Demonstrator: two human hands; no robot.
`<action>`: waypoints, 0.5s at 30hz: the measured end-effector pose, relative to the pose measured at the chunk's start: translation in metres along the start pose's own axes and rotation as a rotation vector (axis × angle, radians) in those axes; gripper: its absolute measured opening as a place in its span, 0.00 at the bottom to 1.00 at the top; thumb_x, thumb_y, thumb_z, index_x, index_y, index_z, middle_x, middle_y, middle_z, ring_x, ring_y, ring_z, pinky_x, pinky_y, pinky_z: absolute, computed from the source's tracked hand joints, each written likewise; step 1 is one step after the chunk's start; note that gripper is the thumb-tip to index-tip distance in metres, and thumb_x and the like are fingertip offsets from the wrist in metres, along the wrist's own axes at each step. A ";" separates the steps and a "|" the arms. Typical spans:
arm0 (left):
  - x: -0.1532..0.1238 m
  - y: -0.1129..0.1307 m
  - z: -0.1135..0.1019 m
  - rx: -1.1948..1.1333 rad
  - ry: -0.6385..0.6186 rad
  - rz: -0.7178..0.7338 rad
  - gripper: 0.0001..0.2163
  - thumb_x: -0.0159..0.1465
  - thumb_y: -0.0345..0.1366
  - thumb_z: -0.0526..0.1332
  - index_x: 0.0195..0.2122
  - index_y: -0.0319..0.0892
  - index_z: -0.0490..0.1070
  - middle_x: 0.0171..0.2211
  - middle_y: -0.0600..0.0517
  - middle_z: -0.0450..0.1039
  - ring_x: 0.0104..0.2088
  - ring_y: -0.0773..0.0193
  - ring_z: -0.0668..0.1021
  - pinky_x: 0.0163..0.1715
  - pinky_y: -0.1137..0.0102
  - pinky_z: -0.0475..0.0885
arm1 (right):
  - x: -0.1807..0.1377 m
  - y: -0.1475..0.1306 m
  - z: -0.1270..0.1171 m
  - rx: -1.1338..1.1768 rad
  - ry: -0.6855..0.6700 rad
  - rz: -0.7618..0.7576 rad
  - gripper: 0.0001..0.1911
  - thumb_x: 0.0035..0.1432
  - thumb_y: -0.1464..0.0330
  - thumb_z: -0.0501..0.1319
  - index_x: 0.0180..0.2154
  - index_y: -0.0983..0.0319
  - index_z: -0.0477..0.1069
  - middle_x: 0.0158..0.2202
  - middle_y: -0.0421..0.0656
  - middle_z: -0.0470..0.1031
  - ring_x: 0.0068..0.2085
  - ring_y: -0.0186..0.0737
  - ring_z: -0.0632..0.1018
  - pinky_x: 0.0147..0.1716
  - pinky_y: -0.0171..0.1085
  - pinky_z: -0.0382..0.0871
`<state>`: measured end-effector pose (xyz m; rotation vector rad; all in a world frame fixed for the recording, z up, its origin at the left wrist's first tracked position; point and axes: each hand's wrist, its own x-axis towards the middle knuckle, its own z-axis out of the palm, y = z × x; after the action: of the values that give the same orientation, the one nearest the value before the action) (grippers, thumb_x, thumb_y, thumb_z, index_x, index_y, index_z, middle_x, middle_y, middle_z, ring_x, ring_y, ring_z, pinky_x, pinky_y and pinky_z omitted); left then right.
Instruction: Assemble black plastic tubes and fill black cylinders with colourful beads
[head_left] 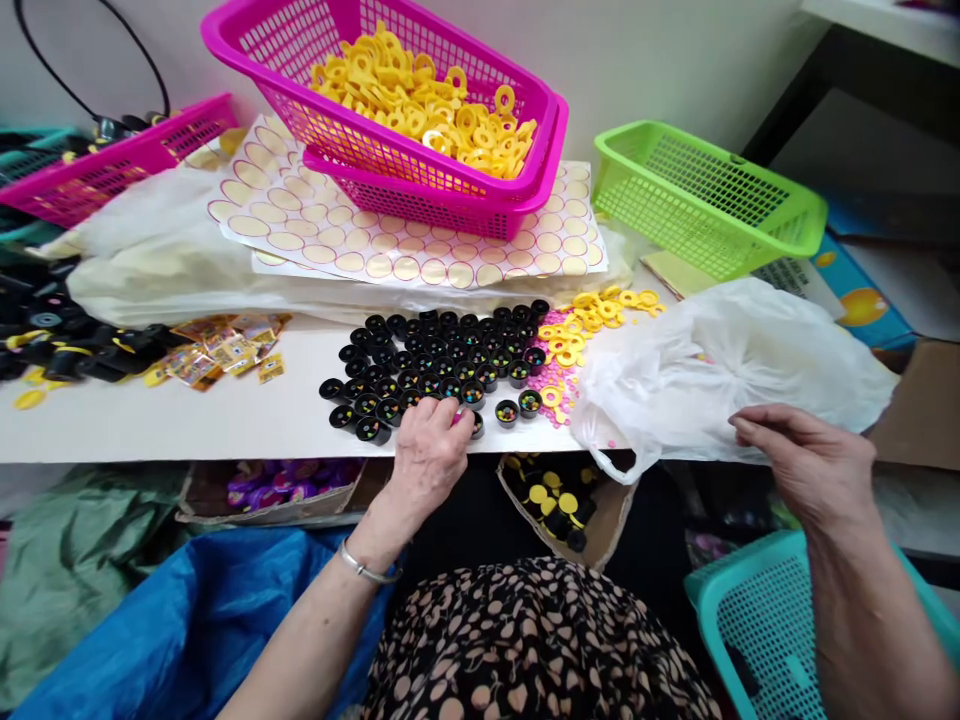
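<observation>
My left hand (429, 452) is closed at the front of a cluster of small round black cups (427, 365). A small pink piece (456, 418) shows at its fingertips. Many cups have bits of several colours inside. My right hand (814, 465) is at the front edge of a white plastic bag (720, 370), thumb and fingers pressed together. Whatever may be between them is hidden. Between cups and bag lie yellow rings (566, 340) and small pink pieces (564, 385).
Behind stands a magenta basket (337, 115) of yellow rings, above sheets of round stickers (409, 265). A green basket (705, 215) is at back right. Small printed packets (225, 350) and black parts (75, 340) lie left. A box (600, 540) sits below the table edge.
</observation>
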<state>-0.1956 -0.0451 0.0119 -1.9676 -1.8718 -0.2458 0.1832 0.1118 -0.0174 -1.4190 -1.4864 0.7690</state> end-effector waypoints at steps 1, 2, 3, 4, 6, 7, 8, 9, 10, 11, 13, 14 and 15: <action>0.000 -0.001 0.000 0.025 0.016 0.013 0.09 0.57 0.25 0.56 0.34 0.42 0.74 0.33 0.46 0.74 0.32 0.56 0.68 0.29 0.64 0.62 | 0.000 0.000 0.000 0.003 0.002 0.001 0.08 0.40 0.67 0.69 0.28 0.58 0.78 0.27 0.41 0.76 0.28 0.36 0.74 0.32 0.39 0.69; 0.000 -0.002 0.000 0.039 0.039 0.019 0.09 0.57 0.25 0.57 0.34 0.42 0.75 0.34 0.47 0.74 0.32 0.56 0.68 0.28 0.64 0.62 | 0.000 -0.001 0.000 0.005 0.001 0.005 0.08 0.40 0.67 0.69 0.28 0.58 0.78 0.27 0.42 0.76 0.28 0.37 0.74 0.32 0.39 0.69; -0.001 -0.003 0.001 0.043 0.066 0.017 0.10 0.58 0.25 0.57 0.35 0.43 0.75 0.34 0.47 0.75 0.32 0.56 0.68 0.28 0.64 0.61 | 0.000 -0.002 -0.001 0.003 -0.002 0.010 0.08 0.40 0.67 0.69 0.28 0.58 0.78 0.27 0.42 0.76 0.28 0.37 0.74 0.32 0.39 0.69; -0.001 -0.004 0.002 0.035 0.094 0.006 0.10 0.58 0.25 0.56 0.35 0.43 0.75 0.34 0.47 0.75 0.32 0.57 0.69 0.28 0.64 0.62 | 0.000 -0.003 -0.001 -0.002 -0.008 0.016 0.08 0.40 0.67 0.69 0.28 0.58 0.78 0.27 0.42 0.76 0.28 0.37 0.74 0.32 0.39 0.69; -0.002 -0.008 0.005 -0.048 0.142 -0.053 0.10 0.59 0.26 0.56 0.35 0.44 0.76 0.35 0.48 0.76 0.32 0.58 0.70 0.30 0.64 0.63 | -0.001 -0.004 -0.001 -0.017 -0.015 0.023 0.08 0.41 0.67 0.69 0.29 0.58 0.78 0.27 0.43 0.76 0.28 0.37 0.73 0.32 0.40 0.69; -0.002 -0.009 0.006 -0.134 0.169 -0.107 0.10 0.59 0.26 0.56 0.35 0.43 0.76 0.35 0.48 0.76 0.33 0.59 0.71 0.31 0.65 0.65 | -0.001 -0.005 -0.001 -0.022 -0.014 0.022 0.07 0.41 0.67 0.69 0.29 0.58 0.78 0.27 0.43 0.76 0.28 0.37 0.73 0.32 0.40 0.69; -0.002 -0.010 0.006 -0.250 0.198 -0.178 0.09 0.59 0.27 0.57 0.34 0.43 0.76 0.35 0.48 0.76 0.33 0.60 0.71 0.33 0.65 0.66 | -0.001 -0.006 -0.001 -0.023 -0.011 0.019 0.07 0.41 0.67 0.69 0.29 0.58 0.78 0.27 0.43 0.76 0.29 0.37 0.73 0.32 0.39 0.69; -0.001 -0.011 0.006 -0.395 0.224 -0.268 0.07 0.59 0.28 0.59 0.34 0.43 0.76 0.35 0.48 0.76 0.34 0.61 0.72 0.34 0.66 0.67 | -0.001 -0.006 -0.001 -0.019 -0.008 0.019 0.07 0.41 0.68 0.69 0.29 0.58 0.78 0.27 0.43 0.76 0.29 0.37 0.73 0.32 0.39 0.68; 0.000 -0.010 0.005 -0.559 0.242 -0.370 0.05 0.58 0.29 0.61 0.33 0.42 0.76 0.34 0.49 0.76 0.34 0.62 0.73 0.34 0.67 0.68 | -0.001 -0.007 -0.001 -0.005 -0.006 0.024 0.07 0.41 0.68 0.69 0.29 0.59 0.78 0.27 0.43 0.76 0.29 0.36 0.73 0.32 0.39 0.68; 0.001 -0.008 0.003 -0.731 0.250 -0.473 0.04 0.57 0.30 0.63 0.33 0.42 0.76 0.33 0.50 0.75 0.34 0.63 0.74 0.34 0.68 0.68 | 0.000 -0.008 -0.001 0.013 -0.002 0.031 0.08 0.41 0.68 0.69 0.29 0.59 0.77 0.28 0.43 0.76 0.29 0.36 0.73 0.32 0.38 0.68; 0.005 0.000 -0.003 -1.048 0.227 -0.623 0.07 0.54 0.32 0.67 0.34 0.43 0.76 0.33 0.52 0.74 0.33 0.64 0.74 0.33 0.70 0.69 | 0.001 -0.012 0.001 0.043 0.011 0.032 0.08 0.42 0.67 0.69 0.29 0.60 0.77 0.27 0.42 0.75 0.28 0.35 0.73 0.32 0.38 0.68; 0.008 0.007 -0.006 -1.173 0.197 -0.648 0.08 0.52 0.33 0.68 0.35 0.43 0.76 0.34 0.52 0.74 0.34 0.64 0.74 0.34 0.70 0.69 | 0.002 -0.015 0.003 0.049 0.015 0.009 0.08 0.43 0.67 0.68 0.29 0.60 0.76 0.27 0.41 0.74 0.29 0.36 0.73 0.32 0.38 0.69; 0.011 0.015 -0.010 -1.265 0.160 -0.637 0.09 0.51 0.33 0.69 0.35 0.43 0.77 0.35 0.51 0.74 0.35 0.64 0.75 0.35 0.70 0.70 | 0.004 -0.018 0.004 0.044 0.022 -0.033 0.07 0.44 0.66 0.67 0.29 0.61 0.76 0.28 0.41 0.74 0.30 0.36 0.73 0.33 0.39 0.69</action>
<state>-0.1789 -0.0397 0.0224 -1.6722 -2.4023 -2.1076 0.1723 0.1133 -0.0024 -1.3623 -1.4638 0.7587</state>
